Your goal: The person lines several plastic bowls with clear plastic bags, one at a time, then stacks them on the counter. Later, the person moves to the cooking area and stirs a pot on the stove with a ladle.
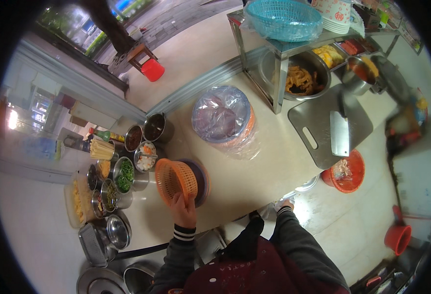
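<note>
My left hand (184,212) grips the rim of an orange plastic basket (171,180), which is tilted at the left part of the counter. Beneath and beside it sits a darker round basket (202,183), partly hidden. Low at the counter's front edge, my right hand (287,205) has its fingers closed on crumpled clear plastic (277,206); the plastic's full shape cannot be made out. Farther back on the counter stands a stack of baskets (223,114), blue on top and orange below, lined or wrapped in clear plastic film.
Metal pots of toppings, including chopped green onion (124,175), crowd the left. A cleaver (339,134) lies on a metal cutting board (329,125) at right. Behind are a bowl of fried dough (299,81) and a metal rack (281,84). A red bucket (353,180) stands below.
</note>
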Available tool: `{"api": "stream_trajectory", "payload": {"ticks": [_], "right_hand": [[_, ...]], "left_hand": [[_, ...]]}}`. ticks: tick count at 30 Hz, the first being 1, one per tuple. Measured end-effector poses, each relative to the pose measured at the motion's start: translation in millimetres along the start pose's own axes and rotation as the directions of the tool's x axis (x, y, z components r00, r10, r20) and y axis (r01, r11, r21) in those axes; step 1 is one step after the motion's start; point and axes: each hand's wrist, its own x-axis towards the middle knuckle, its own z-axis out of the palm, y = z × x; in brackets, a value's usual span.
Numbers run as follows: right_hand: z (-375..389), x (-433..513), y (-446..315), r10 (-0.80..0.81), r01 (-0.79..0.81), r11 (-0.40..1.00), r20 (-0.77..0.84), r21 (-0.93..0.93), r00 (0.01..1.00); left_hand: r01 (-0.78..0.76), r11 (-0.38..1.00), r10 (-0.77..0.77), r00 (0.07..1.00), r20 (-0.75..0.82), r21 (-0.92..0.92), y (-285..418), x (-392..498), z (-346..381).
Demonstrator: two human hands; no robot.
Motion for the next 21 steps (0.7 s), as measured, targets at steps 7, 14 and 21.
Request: {"api": "stream_trajectory", "payload": {"ticks": [7, 14, 21], "right_hand": [[-147.5, -35.6, -63.4, -0.16, 0.211, 0.977, -0.661, -0.002, 0.733], [-276.4, -81.8, -179.9, -0.638, 0.753, 0.658, -0.549, -0.025, 0.539], [-267.3, -309.4, -286.7, -0.919, 0.834, 0.262, -0.14, 0.487, 0.37]], "left_hand": [[-0.583, 0.8, 0.55, 0.807, 0.218, 0.14, 56.9, -52.7, 32.5], [-0.56, 0.819, 0.437, 0.751, 0.496, 0.126, 64.9, -42.6, 100.9], [-0.271, 0.79, 0.562, 0.678, 0.474, -0.549, 155.0, -22.6, 109.0]]}}
